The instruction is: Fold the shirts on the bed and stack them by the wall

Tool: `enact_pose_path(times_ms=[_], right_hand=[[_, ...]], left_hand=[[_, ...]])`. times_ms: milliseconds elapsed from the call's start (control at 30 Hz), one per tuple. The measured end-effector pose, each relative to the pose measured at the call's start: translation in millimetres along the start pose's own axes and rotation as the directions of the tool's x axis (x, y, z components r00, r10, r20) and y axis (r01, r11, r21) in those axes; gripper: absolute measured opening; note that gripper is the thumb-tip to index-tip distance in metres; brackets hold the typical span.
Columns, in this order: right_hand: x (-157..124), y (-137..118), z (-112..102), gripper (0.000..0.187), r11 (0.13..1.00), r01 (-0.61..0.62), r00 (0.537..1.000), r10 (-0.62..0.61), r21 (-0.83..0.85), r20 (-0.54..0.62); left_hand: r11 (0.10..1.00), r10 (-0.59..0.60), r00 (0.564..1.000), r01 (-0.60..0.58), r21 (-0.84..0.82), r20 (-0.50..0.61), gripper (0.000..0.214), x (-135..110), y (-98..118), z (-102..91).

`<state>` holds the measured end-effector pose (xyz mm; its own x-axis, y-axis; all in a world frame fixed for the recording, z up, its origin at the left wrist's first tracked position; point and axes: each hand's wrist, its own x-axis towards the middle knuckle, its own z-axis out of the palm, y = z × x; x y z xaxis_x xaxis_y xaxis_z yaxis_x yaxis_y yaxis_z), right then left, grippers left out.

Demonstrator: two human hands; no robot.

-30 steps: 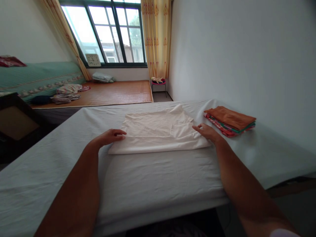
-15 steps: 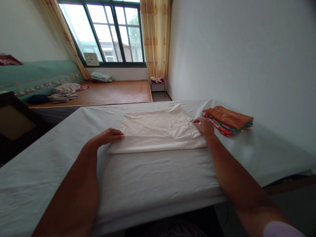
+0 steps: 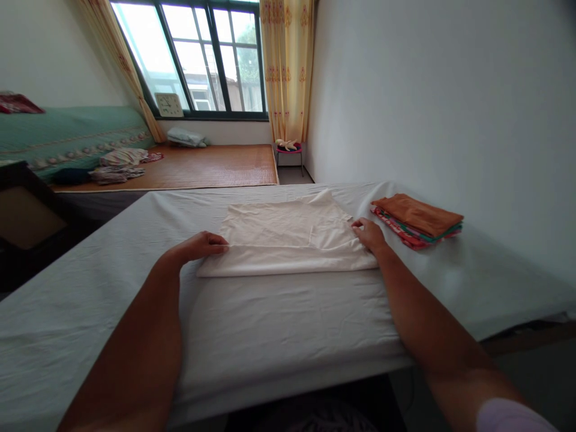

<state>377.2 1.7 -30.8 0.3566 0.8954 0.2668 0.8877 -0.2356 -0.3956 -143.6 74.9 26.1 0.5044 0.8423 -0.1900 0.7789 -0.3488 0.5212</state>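
A cream-white T-shirt [image 3: 270,225] lies spread on the sheet-covered table, with a folded strip along its near side. My left hand [image 3: 207,245] is closed at the left end of that strip's edge, thumb and fingers pinching the cloth. At the right end, my right hand [image 3: 369,234] pinches the T-shirt's side, its fingertips on the fabric. Part of the garment's right edge is hidden beneath my right hand and wrist.
A stack of folded clothes [image 3: 418,217], orange on top, sits right of the T-shirt near the wall. Grey-white sheeting [image 3: 288,318] covers the table. Beyond it are a mat-covered bed [image 3: 216,165] with loose clothes, a small stool [image 3: 288,149] and a dark chair [image 3: 27,222] at left.
Both hands keep their grip at the two ends of the folded strip. The camera view has shifted slightly; the T-shirt looks almost the same.
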Motion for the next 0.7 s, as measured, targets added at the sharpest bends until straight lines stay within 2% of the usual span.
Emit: enact_pose_path(times_ms=[133, 200, 300, 400, 533, 633, 700], right_hand=[[-0.2, -2.6, 3.3, 0.033, 1.0, 0.005, 0.999, -0.004, -0.022, 0.05], [-0.8, -4.0, 1.9, 0.026, 1.0, 0.01, 0.997, -0.01, 0.004, 0.071], [-2.5, -5.0, -3.1, 0.016, 0.998, -0.005, 1.0, 0.004, 0.057, 0.018], [-5.2, -6.1, -5.8, 0.014, 0.999, 0.002, 1.0, 0.0, 0.051, -0.028], [-8.7, -14.0, -7.6, 0.016, 1.0, -0.002, 1.0, 0.002, -0.018, -0.015], [-10.1, -26.7, -14.8, 0.024, 0.998, -0.056, 0.989, 0.056, 0.006, -0.139], [-10.0, -36.6, -20.7, 0.028, 0.994, -0.029, 0.968, 0.053, 0.104, -0.245]], left_hand=[[0.999, 0.026, 1.0, -0.026, 0.025, 0.002, 0.047, 2.3, -3.8, 0.8], [0.999, 0.04, 0.999, -0.04, 0.031, 0.005, 0.047, 2.8, -5.5, 0.8], [0.998, 0.048, 0.999, -0.048, 0.031, 0.012, 0.047, 2.0, -5.5, 0.0], [0.998, 0.057, 0.998, -0.058, 0.032, 0.025, 0.048, 0.9, -3.2, -0.8], [0.999, 0.046, 0.999, -0.046, 0.004, 0.021, 0.047, -1.1, 0.9, -1.4], [0.998, 0.051, 0.999, -0.051, -0.032, -0.002, 0.047, -7.0, 5.8, -4.5], [0.995, 0.045, 0.998, -0.049, -0.081, -0.046, 0.049, -13.3, 9.7, -8.3]])
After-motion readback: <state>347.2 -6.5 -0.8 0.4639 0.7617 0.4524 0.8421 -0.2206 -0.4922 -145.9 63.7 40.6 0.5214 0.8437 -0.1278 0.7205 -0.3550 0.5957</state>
